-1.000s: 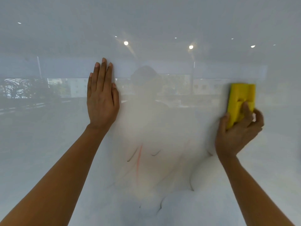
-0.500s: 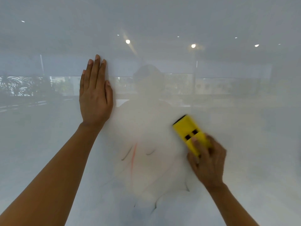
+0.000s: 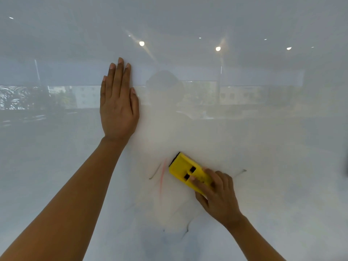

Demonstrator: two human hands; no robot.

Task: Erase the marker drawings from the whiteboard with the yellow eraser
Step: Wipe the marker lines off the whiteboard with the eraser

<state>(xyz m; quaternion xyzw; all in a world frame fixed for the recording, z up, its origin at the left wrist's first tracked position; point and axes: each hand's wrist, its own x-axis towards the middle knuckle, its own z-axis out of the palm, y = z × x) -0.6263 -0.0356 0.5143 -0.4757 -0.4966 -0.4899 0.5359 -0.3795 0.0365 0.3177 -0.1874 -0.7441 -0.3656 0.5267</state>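
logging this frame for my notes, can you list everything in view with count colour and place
whiteboard: 1, glossy white, fills the whole view, with dim room reflections
yellow eraser: 1, yellow with a dark pad edge and two dark slots, centre-right low on the board, tilted
red marker streak: 1, faint red, just left of the eraser
dark marker strokes: a few, thin grey-black, one left of the red streak, one right of the right hand, some lower near bottom centre
reflected ceiling lights: several, white, across the upper board
left hand: 1, flat on the board, fingers up, upper centre-left
right hand: 1, gripping the eraser's lower end, pressing it to the board
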